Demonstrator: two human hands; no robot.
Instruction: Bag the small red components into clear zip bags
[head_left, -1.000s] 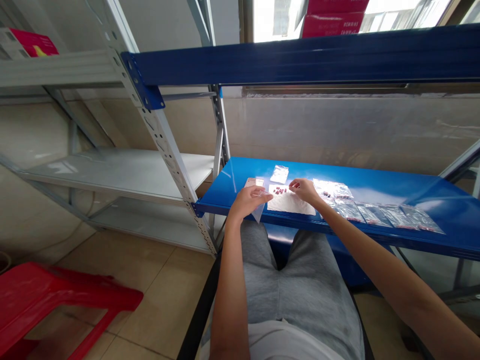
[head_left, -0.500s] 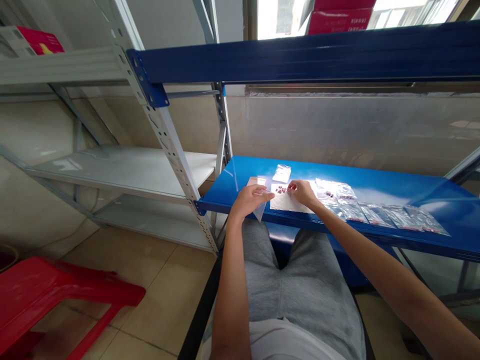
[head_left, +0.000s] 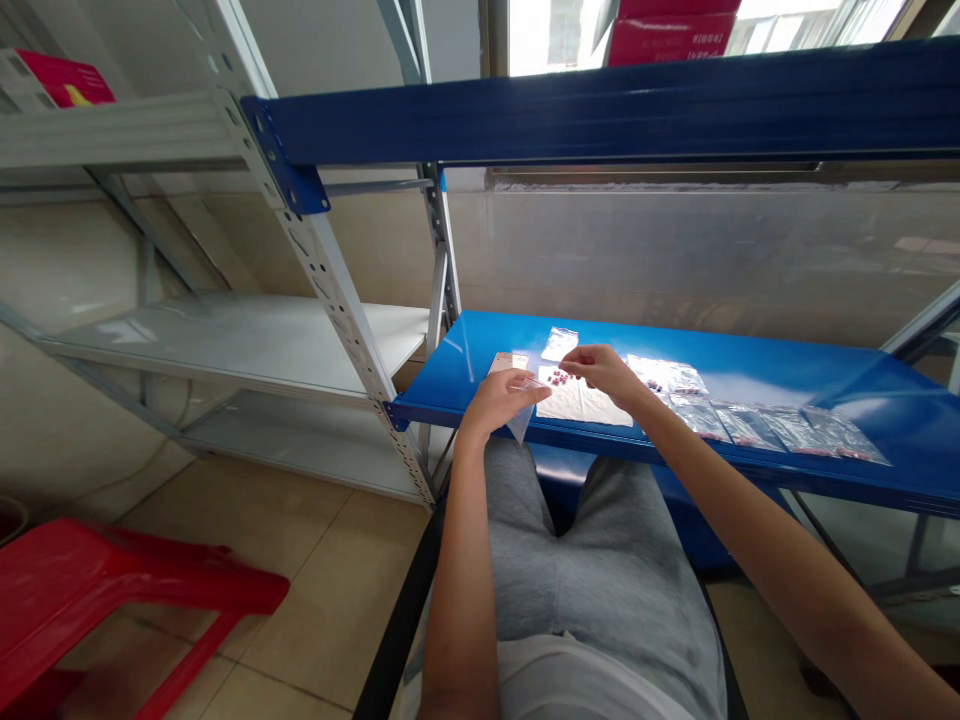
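Observation:
My left hand (head_left: 501, 400) is closed on a small clear plastic bag (head_left: 519, 423) that hangs over the front edge of the blue shelf (head_left: 787, 375). My right hand (head_left: 600, 370) is pinched just above a white sheet (head_left: 581, 404); whatever its fingertips hold is too small to name. Several small dark red pieces (head_left: 556, 378) lie on that sheet between the two hands. Another empty clear bag (head_left: 559, 343) lies behind them.
A row of filled clear bags (head_left: 750, 420) runs along the shelf to the right. A blue beam (head_left: 600, 110) crosses overhead with red boxes (head_left: 667, 30) on top. A grey rack (head_left: 240, 340) stands left, a red plastic stool (head_left: 112, 600) on the floor.
My right hand has lifted from the sheet and moved a little left, toward the bag in my left hand. My left hand has stayed put.

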